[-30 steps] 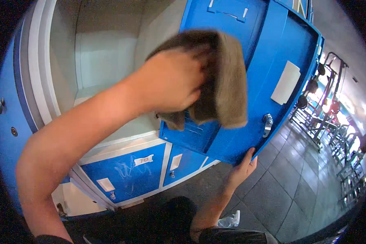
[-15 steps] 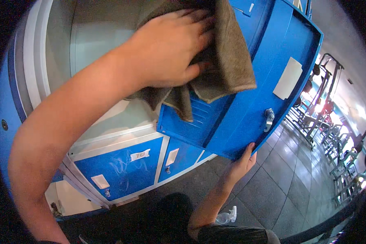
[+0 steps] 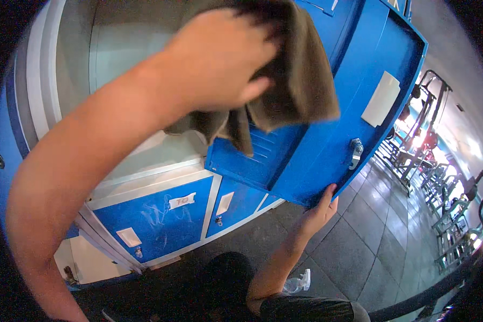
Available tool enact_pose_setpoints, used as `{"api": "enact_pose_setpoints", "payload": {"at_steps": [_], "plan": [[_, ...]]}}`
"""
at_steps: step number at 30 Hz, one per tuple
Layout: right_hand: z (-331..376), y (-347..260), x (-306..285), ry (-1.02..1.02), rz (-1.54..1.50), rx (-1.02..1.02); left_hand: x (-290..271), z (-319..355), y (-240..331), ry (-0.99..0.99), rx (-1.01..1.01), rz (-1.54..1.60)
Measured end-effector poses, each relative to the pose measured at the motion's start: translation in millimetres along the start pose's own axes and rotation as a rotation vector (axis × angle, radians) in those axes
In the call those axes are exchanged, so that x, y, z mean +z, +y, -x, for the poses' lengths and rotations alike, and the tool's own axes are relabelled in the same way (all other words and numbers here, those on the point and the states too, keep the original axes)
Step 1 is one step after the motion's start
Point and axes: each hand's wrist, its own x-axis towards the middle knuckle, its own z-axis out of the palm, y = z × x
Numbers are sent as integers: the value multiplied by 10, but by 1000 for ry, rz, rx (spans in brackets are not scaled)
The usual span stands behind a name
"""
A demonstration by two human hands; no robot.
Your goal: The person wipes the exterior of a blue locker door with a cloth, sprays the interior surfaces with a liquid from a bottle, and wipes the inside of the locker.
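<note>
A brown cloth (image 3: 308, 80) is bunched under my left hand (image 3: 228, 59), which presses it against the inner face of the open blue locker door (image 3: 300, 161). My left fingers are curled into the cloth and partly blurred; the cloth's corners hang below them over the vent slots. Lower right, my right hand (image 3: 319, 212) grips the door's bottom edge, its thumb on the inner face. A metal lock (image 3: 356, 153) with a cam and a white plate (image 3: 381, 99) sit on the door above that hand.
The open locker compartment (image 3: 129, 59) is at upper left. Below it are shut blue locker doors (image 3: 153, 220) in white frames. A clear spray bottle (image 3: 298, 282) lies on the dark tiled floor (image 3: 349, 236) near my right forearm. Gym machines (image 3: 424, 134) stand at the far right.
My left hand and the cloth have shifted slightly, the hand blurring with motion. The right hand keeps its hold on the door edge; the view has moved a little.
</note>
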Motion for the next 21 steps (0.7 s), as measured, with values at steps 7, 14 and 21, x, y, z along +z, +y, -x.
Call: {"api": "enact_pose_setpoints", "payload": {"at_steps": [7, 14, 21], "plan": [[29, -28, 137, 131, -29, -32, -19, 76, 206, -108, -55, -84], [9, 18, 66, 82, 23, -38, -2, 98, 169, -115, -14, 120], [23, 45, 82, 99, 0, -66, -110, -12, 27, -28, -79, -70]]}}
